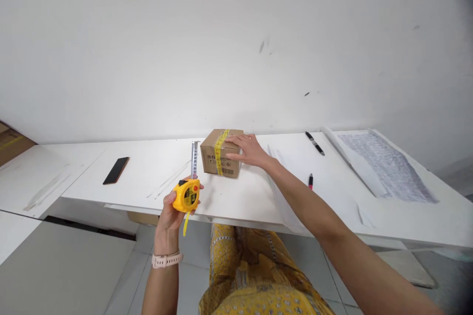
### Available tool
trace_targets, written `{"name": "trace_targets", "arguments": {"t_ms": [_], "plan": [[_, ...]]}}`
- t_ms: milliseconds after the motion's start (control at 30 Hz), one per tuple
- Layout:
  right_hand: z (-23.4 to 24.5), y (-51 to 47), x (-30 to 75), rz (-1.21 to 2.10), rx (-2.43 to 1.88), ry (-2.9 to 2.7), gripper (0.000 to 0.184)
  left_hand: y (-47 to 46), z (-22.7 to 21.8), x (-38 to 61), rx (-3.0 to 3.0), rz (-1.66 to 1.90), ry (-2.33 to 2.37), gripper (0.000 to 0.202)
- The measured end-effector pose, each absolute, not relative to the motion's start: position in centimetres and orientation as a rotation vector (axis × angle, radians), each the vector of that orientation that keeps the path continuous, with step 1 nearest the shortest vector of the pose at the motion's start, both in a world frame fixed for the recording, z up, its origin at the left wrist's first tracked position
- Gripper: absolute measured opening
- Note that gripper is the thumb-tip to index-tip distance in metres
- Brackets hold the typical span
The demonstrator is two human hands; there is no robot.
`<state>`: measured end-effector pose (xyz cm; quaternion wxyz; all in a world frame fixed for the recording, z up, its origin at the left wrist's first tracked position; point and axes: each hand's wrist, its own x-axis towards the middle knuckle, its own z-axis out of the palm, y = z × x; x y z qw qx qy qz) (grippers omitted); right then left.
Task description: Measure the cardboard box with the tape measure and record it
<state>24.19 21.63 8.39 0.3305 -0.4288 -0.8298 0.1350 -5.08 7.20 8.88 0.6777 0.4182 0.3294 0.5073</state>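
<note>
My left hand (173, 210) is closed around a yellow tape measure (186, 196) near the front edge of the table. A short length of its metal blade (194, 160) is drawn out, pointing away from me, just left of a small cardboard box (220, 152). Yellow printed tape runs over the top and front of this box, and dark print and a barcode show on its front. My right hand (251, 150) rests on the box's right side, its fingers spread over the top and front edge. A yellow wrist strap dangles below the tape measure.
On the white table (148, 167) a dark phone (116, 171) lies at left. Right of the box are white paper sheets (332, 197), a black pen (315, 143), a pink-and-black pen (311, 181) and a handwritten sheet (384, 165). A wall stands behind; another carton (15, 143) is at far left.
</note>
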Motion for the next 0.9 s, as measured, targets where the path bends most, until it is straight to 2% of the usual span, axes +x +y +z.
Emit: {"name": "trace_targets", "arguments": {"t_ms": [267, 467, 900], "plan": [[9.9, 25.9, 24.9, 0.512, -1.14, -2.025, 0.043, 13.9, 9.5, 0.7, 1.052, 1.086, 0.705, 0.058], [10.6, 26.0, 25.0, 0.587, -1.095, -1.99, 0.057, 16.6, 9.2, 2.3, 1.041, 1.074, 0.701, 0.053], [11.5, 27.1, 25.1, 0.425, -1.191, -2.22, 0.051, 17.8, 7.6, 2.2, 1.039, 1.025, 0.748, 0.06]]}}
